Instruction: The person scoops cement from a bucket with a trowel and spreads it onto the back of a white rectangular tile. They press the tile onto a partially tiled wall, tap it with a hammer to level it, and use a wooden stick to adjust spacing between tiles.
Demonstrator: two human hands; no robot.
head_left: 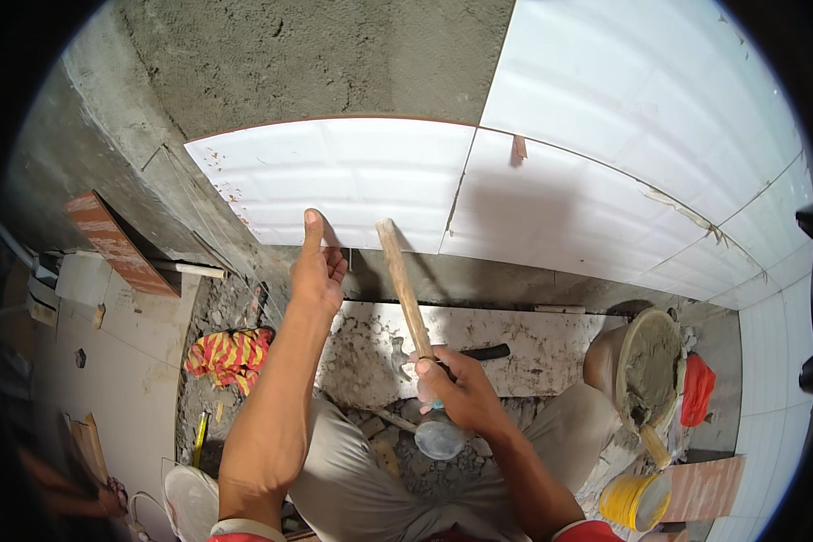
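The left hand (318, 275) is at the lower edge of a white tile (334, 176) on the wall. Its thumb points upward over the tile's face, and its fingers curl near the lower edge; whether the hand presses on the tile cannot be told. The right hand (459, 390) is closed around a wooden handle (401, 280) — the fingers wrap its lower part, and the thumb lies along it. The handle slants up and to the left, with its free end in front of the tile's lower part; contact there cannot be confirmed. A round grey piece (440, 436) shows just below the right hand.

The tile is set below a stretch of rough grey mortar (316, 59). To its right is a second white tile (524, 203), with a thin joint between the two. A small brown wedge (518, 150) is at the second tile's upper edge.

Below the wall lies a dirty white board (551, 366); a hammer (485, 352) with a black grip rests on it, behind the right hand. A bucket (602, 361) of mortar stands at the board's right end — a red bag (697, 390) is just beside it.
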